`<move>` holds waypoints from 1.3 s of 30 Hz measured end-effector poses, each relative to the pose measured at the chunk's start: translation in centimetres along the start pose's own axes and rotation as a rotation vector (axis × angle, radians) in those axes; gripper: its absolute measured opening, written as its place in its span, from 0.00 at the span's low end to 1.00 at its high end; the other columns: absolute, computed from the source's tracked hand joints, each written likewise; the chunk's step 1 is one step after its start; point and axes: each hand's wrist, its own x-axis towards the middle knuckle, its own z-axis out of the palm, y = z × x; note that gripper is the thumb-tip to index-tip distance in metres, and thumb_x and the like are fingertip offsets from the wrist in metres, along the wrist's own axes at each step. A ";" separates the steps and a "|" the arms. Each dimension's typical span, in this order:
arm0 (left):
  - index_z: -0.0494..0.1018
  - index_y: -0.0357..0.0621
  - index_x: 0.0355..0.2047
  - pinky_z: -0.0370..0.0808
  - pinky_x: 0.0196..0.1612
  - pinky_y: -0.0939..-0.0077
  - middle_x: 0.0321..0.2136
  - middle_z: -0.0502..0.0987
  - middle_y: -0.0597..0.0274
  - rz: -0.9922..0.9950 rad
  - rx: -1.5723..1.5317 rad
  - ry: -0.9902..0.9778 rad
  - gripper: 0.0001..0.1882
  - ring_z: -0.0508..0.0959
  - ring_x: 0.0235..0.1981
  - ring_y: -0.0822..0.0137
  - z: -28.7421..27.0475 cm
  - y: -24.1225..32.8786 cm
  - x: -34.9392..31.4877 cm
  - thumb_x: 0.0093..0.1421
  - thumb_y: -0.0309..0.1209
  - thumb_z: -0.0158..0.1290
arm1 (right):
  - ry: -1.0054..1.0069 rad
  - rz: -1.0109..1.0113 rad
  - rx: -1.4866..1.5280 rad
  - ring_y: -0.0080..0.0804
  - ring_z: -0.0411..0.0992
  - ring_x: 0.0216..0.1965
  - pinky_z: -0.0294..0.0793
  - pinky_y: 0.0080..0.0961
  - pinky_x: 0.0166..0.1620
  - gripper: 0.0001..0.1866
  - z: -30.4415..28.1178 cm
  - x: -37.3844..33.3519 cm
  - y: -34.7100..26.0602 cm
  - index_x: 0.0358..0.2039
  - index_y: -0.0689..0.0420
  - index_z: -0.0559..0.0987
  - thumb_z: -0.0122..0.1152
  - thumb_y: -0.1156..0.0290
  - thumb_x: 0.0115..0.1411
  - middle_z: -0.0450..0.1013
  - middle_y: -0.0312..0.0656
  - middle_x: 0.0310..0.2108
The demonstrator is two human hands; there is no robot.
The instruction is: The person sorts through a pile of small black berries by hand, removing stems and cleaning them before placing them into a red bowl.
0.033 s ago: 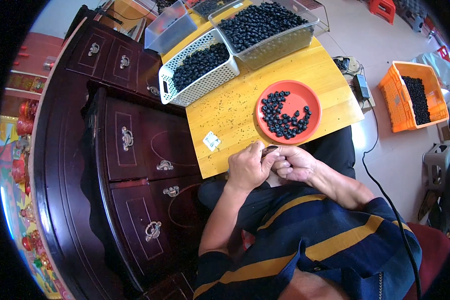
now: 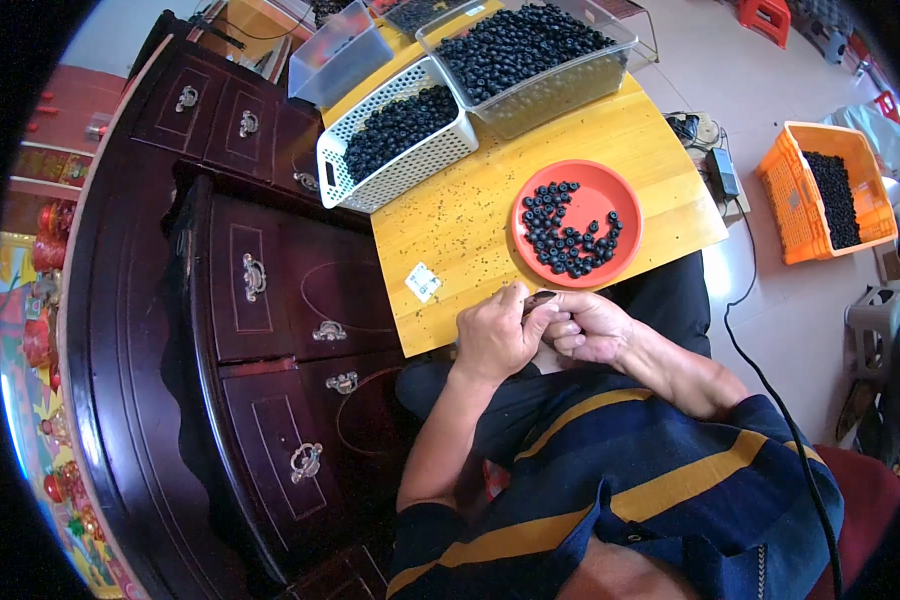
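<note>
My left hand [image 2: 497,335] and my right hand [image 2: 592,328] meet just off the near edge of the yellow table, below a red-orange plate [image 2: 625,195]. Both are closed, with fingers curled in. A small dark, shiny piece [image 2: 539,299] pokes out between the left thumb and the right fingertips; its kind is too small to make out, and the fingers cover the rest. Small round black pieces [image 2: 570,240], some with a pale ring in the middle, lie on the plate, mostly along its left and lower parts.
On the yellow table [image 2: 450,225] stand a white perforated basket [image 2: 400,172] and a clear bin [image 2: 540,105], both filled with black pieces. Dark crumbs and a white packet [image 2: 423,282] lie nearby. A dark wooden cabinet [image 2: 270,400] borders the left; an orange crate [image 2: 785,185] sits on the floor at right.
</note>
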 end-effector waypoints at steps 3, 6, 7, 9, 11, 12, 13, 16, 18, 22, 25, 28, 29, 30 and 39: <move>0.69 0.42 0.28 0.75 0.23 0.59 0.20 0.76 0.53 0.040 -0.006 -0.011 0.22 0.80 0.22 0.51 0.0 0.2 0.3 0.64 0.50 0.55 | 0.027 0.001 0.028 0.12 0.54 0.17 0.51 0.10 0.18 0.04 0.3 -0.1 0.0 0.35 0.50 0.71 0.53 0.67 0.68 0.59 0.25 0.21; 0.69 0.42 0.29 0.75 0.24 0.58 0.21 0.77 0.53 0.040 0.011 -0.021 0.22 0.80 0.23 0.51 0.6 -0.4 0.0 0.63 0.51 0.55 | 0.046 0.000 0.022 0.12 0.54 0.17 0.52 0.10 0.18 0.03 -0.2 0.2 0.0 0.36 0.50 0.71 0.53 0.67 0.68 0.59 0.25 0.22; 0.69 0.42 0.29 0.75 0.24 0.58 0.21 0.77 0.53 0.042 0.012 -0.021 0.22 0.80 0.23 0.51 0.8 -0.6 0.0 0.63 0.51 0.55 | 0.045 -0.001 0.022 0.12 0.54 0.17 0.52 0.10 0.18 0.03 -0.4 0.4 0.1 0.36 0.50 0.71 0.53 0.67 0.68 0.59 0.25 0.22; 0.70 0.42 0.31 0.75 0.24 0.58 0.22 0.78 0.53 0.011 0.022 -0.022 0.22 0.81 0.24 0.51 1.0 -1.0 -0.3 0.63 0.50 0.56 | 0.016 -0.032 0.041 0.12 0.54 0.17 0.52 0.10 0.18 0.03 -0.5 0.9 0.4 0.36 0.50 0.72 0.54 0.68 0.68 0.60 0.24 0.22; 0.70 0.42 0.32 0.76 0.25 0.59 0.23 0.78 0.53 -0.032 -0.063 0.009 0.20 0.81 0.25 0.51 1.4 -1.5 -0.8 0.63 0.48 0.57 | 0.030 -0.058 0.007 0.11 0.54 0.17 0.52 0.10 0.18 0.04 0.2 0.9 0.8 0.37 0.51 0.72 0.54 0.66 0.69 0.60 0.24 0.22; 0.71 0.42 0.33 0.76 0.26 0.59 0.23 0.79 0.53 -0.078 -0.151 0.038 0.19 0.81 0.25 0.51 1.5 -1.6 -1.1 0.63 0.46 0.58 | 0.061 -0.062 0.008 0.11 0.54 0.17 0.52 0.09 0.18 0.06 0.7 0.8 0.8 0.37 0.51 0.72 0.54 0.64 0.70 0.59 0.24 0.22; 0.71 0.42 0.33 0.76 0.26 0.59 0.23 0.79 0.53 -0.076 -0.149 0.039 0.19 0.81 0.25 0.51 1.3 -1.3 -1.1 0.63 0.46 0.58 | 0.092 -0.069 0.011 0.11 0.54 0.18 0.52 0.09 0.18 0.07 1.0 0.7 0.7 0.37 0.51 0.72 0.54 0.63 0.70 0.59 0.24 0.22; 0.72 0.41 0.35 0.76 0.26 0.61 0.24 0.79 0.53 -0.115 -0.295 0.080 0.16 0.81 0.25 0.51 0.6 -0.4 -0.8 0.62 0.41 0.60 | 0.055 -0.063 -0.014 0.11 0.53 0.18 0.51 0.09 0.18 0.10 0.6 0.8 0.6 0.37 0.51 0.73 0.55 0.59 0.71 0.59 0.24 0.22; 0.73 0.41 0.37 0.75 0.26 0.61 0.23 0.78 0.53 -0.157 -0.267 -0.022 0.14 0.81 0.25 0.52 0.0 -0.5 -0.6 0.60 0.37 0.62 | 0.011 -0.062 -0.023 0.11 0.53 0.18 0.51 0.09 0.18 0.10 -0.5 1.1 0.6 0.37 0.50 0.73 0.57 0.59 0.70 0.59 0.24 0.22; 0.74 0.41 0.33 0.75 0.27 0.60 0.21 0.78 0.52 -0.168 -0.194 -0.236 0.13 0.81 0.24 0.53 -2.3 -0.9 1.1 0.58 0.37 0.62 | 0.100 -0.054 -0.001 0.12 0.54 0.19 0.52 0.11 0.19 0.11 -0.6 1.2 1.2 0.38 0.50 0.74 0.56 0.57 0.70 0.60 0.24 0.23; 0.79 0.37 0.39 0.74 0.29 0.68 0.22 0.79 0.57 -0.308 -0.094 -0.475 0.18 0.79 0.24 0.68 -5.5 -3.2 3.9 0.58 0.40 0.64 | 0.070 0.003 0.037 0.13 0.55 0.19 0.54 0.12 0.20 0.13 -1.0 1.3 1.2 0.40 0.54 0.74 0.54 0.57 0.71 0.61 0.25 0.24; 0.77 0.36 0.46 0.74 0.31 0.71 0.22 0.78 0.63 -0.392 -0.056 0.054 0.21 0.75 0.24 0.73 -8.0 -6.0 8.6 0.61 0.40 0.62 | 0.089 -0.046 0.060 0.16 0.58 0.21 0.57 0.13 0.21 0.15 -1.5 1.4 1.2 0.41 0.57 0.75 0.51 0.57 0.72 0.64 0.27 0.26; 0.74 0.36 0.50 0.74 0.32 0.70 0.26 0.78 0.61 -0.405 -0.063 0.215 0.23 0.75 0.25 0.72 -8.9 -6.0 9.7 0.62 0.41 0.61 | 0.078 -0.083 0.059 0.17 0.62 0.23 0.60 0.13 0.23 0.15 -1.4 1.4 1.1 0.42 0.57 0.75 0.51 0.57 0.72 0.66 0.28 0.27; 0.72 0.38 0.49 0.75 0.32 0.67 0.25 0.78 0.56 -0.354 -0.066 0.324 0.22 0.77 0.25 0.65 -9.2 -6.8 9.9 0.63 0.42 0.59 | 0.074 -0.082 0.054 0.17 0.62 0.23 0.60 0.13 0.23 0.15 -1.1 1.3 1.2 0.42 0.57 0.75 0.51 0.57 0.72 0.66 0.28 0.27; 0.71 0.38 0.38 0.72 0.30 0.62 0.22 0.75 0.50 -0.396 -0.328 0.003 0.16 0.79 0.24 0.57 -2.4 -3.2 3.0 0.71 0.41 0.47 | 0.169 -0.221 0.006 0.27 0.76 0.39 0.78 0.22 0.38 0.13 0.3 -0.3 -0.5 0.51 0.55 0.76 0.50 0.65 0.71 0.76 0.35 0.43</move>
